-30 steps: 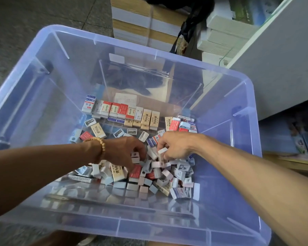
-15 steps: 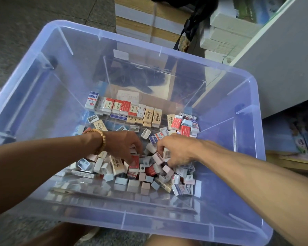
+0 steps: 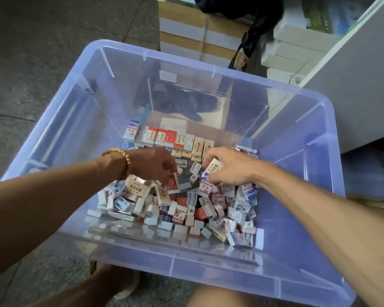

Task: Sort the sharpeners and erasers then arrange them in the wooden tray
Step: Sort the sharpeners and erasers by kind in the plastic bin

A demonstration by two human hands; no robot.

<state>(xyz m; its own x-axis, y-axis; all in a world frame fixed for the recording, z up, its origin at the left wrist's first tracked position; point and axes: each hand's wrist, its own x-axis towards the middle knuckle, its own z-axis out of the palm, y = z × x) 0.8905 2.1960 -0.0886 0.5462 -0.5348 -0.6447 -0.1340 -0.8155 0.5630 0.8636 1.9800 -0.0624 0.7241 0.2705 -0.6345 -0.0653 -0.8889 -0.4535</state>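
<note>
Over the pile, left hand (image 3: 152,165) pinches a red eraser (image 3: 173,182); right hand (image 3: 228,167) grips a beige eraser (image 3: 213,168)

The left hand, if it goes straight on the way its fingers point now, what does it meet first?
Probably the red eraser that the left hand already touches or pinches at its fingertips; the fingers point down and to the right. Past it lies bare bin floor, then the right hand with a beige eraser. Depth is unclear.
</note>
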